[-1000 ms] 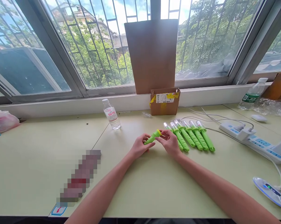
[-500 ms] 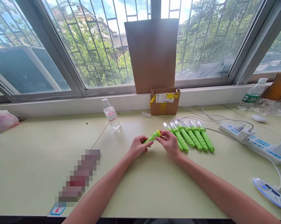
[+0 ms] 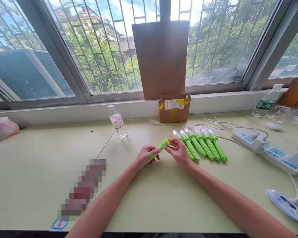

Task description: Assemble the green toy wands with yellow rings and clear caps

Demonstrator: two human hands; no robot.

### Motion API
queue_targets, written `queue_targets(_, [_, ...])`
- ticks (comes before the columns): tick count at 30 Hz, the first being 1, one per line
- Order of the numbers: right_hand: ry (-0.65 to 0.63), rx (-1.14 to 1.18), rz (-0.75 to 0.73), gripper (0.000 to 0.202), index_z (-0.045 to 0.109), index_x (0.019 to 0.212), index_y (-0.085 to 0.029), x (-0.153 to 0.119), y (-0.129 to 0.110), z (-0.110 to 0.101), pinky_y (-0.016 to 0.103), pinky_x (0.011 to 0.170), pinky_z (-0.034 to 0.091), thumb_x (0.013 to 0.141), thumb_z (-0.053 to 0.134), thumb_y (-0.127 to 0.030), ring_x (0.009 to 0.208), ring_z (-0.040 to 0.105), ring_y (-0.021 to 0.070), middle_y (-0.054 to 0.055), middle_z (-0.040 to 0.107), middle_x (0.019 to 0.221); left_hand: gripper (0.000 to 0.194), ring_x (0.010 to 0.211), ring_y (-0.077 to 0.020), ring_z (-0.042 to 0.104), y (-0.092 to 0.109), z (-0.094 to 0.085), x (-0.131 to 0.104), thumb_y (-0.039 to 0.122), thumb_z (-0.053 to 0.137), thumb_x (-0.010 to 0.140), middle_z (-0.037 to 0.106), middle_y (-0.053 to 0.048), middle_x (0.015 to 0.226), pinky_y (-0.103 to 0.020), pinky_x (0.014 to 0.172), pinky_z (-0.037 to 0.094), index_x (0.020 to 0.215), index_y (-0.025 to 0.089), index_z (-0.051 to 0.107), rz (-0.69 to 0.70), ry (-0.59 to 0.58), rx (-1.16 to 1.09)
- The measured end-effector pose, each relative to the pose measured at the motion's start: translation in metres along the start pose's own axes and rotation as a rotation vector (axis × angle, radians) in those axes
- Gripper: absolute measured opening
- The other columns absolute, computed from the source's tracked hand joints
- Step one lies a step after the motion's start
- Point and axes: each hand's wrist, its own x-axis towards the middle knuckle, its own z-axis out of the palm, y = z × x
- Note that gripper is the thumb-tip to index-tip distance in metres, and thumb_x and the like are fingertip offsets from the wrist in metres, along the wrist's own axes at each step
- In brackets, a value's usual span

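My left hand point(image 3: 146, 156) is wrapped round the body of a green tube point(image 3: 161, 146), which tilts up to the right and has a yellow ring at its upper end. At that yellow end are the pinched fingertips of my right hand point(image 3: 179, 150); whether they hold a small part there is too small to tell. Just right of my right hand lie several green tubes with clear tops point(image 3: 207, 145), side by side on the pale green table point(image 3: 149, 205). My right hand partly hides the leftmost of them.
Behind the hands stand a small cardboard box point(image 3: 174, 114) and a water bottle point(image 3: 118, 121). A power strip point(image 3: 270, 150) with cables and a white oval device point(image 3: 286, 205) lie right. Another bottle point(image 3: 267, 100) stands back right; a pink bag point(image 3: 3, 128) lies far left.
My left hand has shifted slightly left and down along the green tube, and more of the tube's lower end shows below it. My right hand has hardly moved.
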Motion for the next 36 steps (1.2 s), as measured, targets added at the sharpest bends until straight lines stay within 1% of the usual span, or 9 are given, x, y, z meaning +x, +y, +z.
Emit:
queue_targets(3, [-0.010,0.008,-0.001,0.034,0.048,0.081,-0.022,0.0001,-0.0008,0.0001,0.038,0.083,0.055,0.066,0.076,-0.035,0.091,0.065,0.0195,0.003,0.064,0.093,0.044,0.034,-0.0061,0.046,-0.0002,-0.0002,0.0001,0.056,0.058,0.074,0.063,-0.002,0.062,-0.019,0.032,0.029,0.077,0.012,0.060,0.000,-0.025,0.008])
queue_targets(6, [0.027,-0.008,0.017,0.034,0.049,0.079,-0.022,0.0011,-0.0008,-0.0003,0.038,0.081,0.055,0.065,0.076,-0.037,0.087,0.066,0.0199,0.003,0.066,0.089,0.044,0.036,-0.0066,0.047,-0.0016,0.0019,0.0011,0.057,0.054,0.077,0.062,-0.002,0.063,-0.019,0.032,0.030,0.077,0.013,0.060,0.028,-0.004,0.098])
queue_targets(8, [0.066,-0.023,0.030,0.035,0.049,0.078,-0.022,0.0022,-0.0006,-0.0005,0.038,0.079,0.055,0.063,0.077,-0.038,0.086,0.067,0.0207,0.004,0.067,0.087,0.044,0.036,-0.0061,0.045,-0.0029,0.0037,0.0021,0.057,0.053,0.078,0.060,0.000,0.061,-0.019,0.033,0.030,0.076,0.014,0.060,0.075,0.040,0.193])
queue_targets(10, [0.098,-0.033,0.037,0.037,0.048,0.077,-0.021,0.0032,-0.0004,-0.0004,0.037,0.077,0.055,0.062,0.077,-0.039,0.085,0.067,0.0217,0.004,0.068,0.085,0.041,0.036,-0.0053,0.043,-0.0044,0.0051,0.0031,0.055,0.057,0.076,0.057,0.003,0.060,-0.019,0.035,0.031,0.082,0.015,0.060,0.134,0.104,0.264])
queue_targets(12, [0.113,-0.042,0.041,0.038,0.048,0.075,-0.021,0.0036,-0.0003,-0.0001,0.037,0.076,0.056,0.061,0.078,-0.040,0.086,0.068,0.0227,0.004,0.068,0.084,0.038,0.038,-0.0047,0.042,-0.0057,0.0057,0.0039,0.052,0.062,0.072,0.056,0.005,0.059,-0.018,0.036,0.033,0.087,0.017,0.059,0.185,0.159,0.290])
queue_targets(14, [0.116,-0.057,0.040,0.038,0.048,0.074,-0.021,0.0034,0.0000,0.0000,0.037,0.076,0.056,0.060,0.078,-0.040,0.086,0.068,0.0232,0.005,0.068,0.083,0.036,0.039,-0.0044,0.042,-0.0068,0.0055,0.0043,0.050,0.065,0.071,0.056,0.005,0.060,-0.018,0.037,0.033,0.084,0.017,0.057,0.206,0.179,0.286])
queue_targets(18, [0.100,-0.098,0.033,0.037,0.049,0.074,-0.021,0.0023,0.0012,-0.0015,0.037,0.075,0.056,0.061,0.078,-0.041,0.083,0.067,0.0224,0.004,0.067,0.082,0.036,0.036,-0.0042,0.043,-0.0075,0.0038,0.0039,0.051,0.063,0.072,0.060,0.002,0.062,-0.017,0.035,0.032,0.077,0.016,0.054,0.156,0.148,0.245])
queue_targets(27, [-0.016,-0.050,0.028,0.035,0.050,0.083,-0.022,0.0018,0.0054,-0.0039,0.035,0.078,0.055,0.065,0.075,-0.038,0.085,0.064,0.0186,0.001,0.061,0.086,0.040,0.037,-0.0065,0.049,-0.0062,-0.0013,0.0044,0.054,0.060,0.073,0.063,0.000,0.061,-0.017,0.035,0.033,0.079,0.015,0.052,0.088,0.054,0.136])
queue_targets(36, [-0.003,-0.073,0.014,0.035,0.050,0.082,-0.022,0.0003,0.0030,-0.0030,0.034,0.075,0.056,0.065,0.075,-0.041,0.082,0.064,0.0185,0.001,0.060,0.082,0.042,0.038,-0.0073,0.051,-0.0002,-0.0038,0.0026,0.057,0.058,0.074,0.065,-0.002,0.062,-0.017,0.037,0.035,0.076,0.016,0.050,0.024,-0.025,0.080])
